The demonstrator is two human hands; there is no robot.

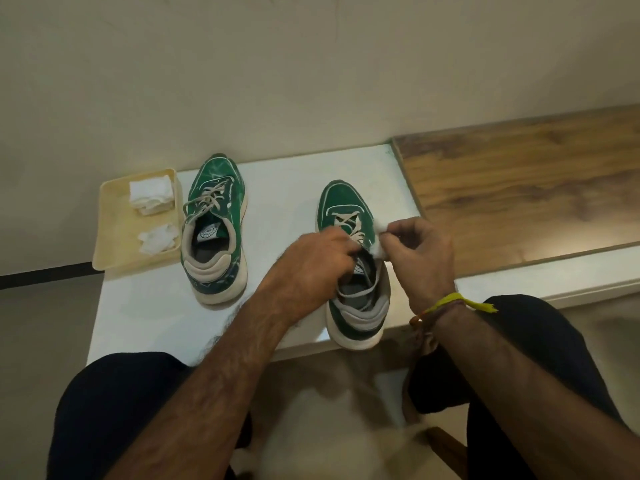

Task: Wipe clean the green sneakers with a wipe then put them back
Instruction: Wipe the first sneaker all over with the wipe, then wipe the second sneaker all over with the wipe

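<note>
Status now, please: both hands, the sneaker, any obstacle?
Left hand steadies right sneaker. Right hand pinches wipe on its side. Nothing blocking.

Looks like a plain room at home, maybe an office. Bare cream wall [242, 64] right behind the white desk [294, 188]. Wood-look ledge [519, 188] just beside the desk.

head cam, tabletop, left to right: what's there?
Cream tray with white wipes → left green sneaker → left hand → right green sneaker → right hand pinching a wipe → wooden surface.
</note>
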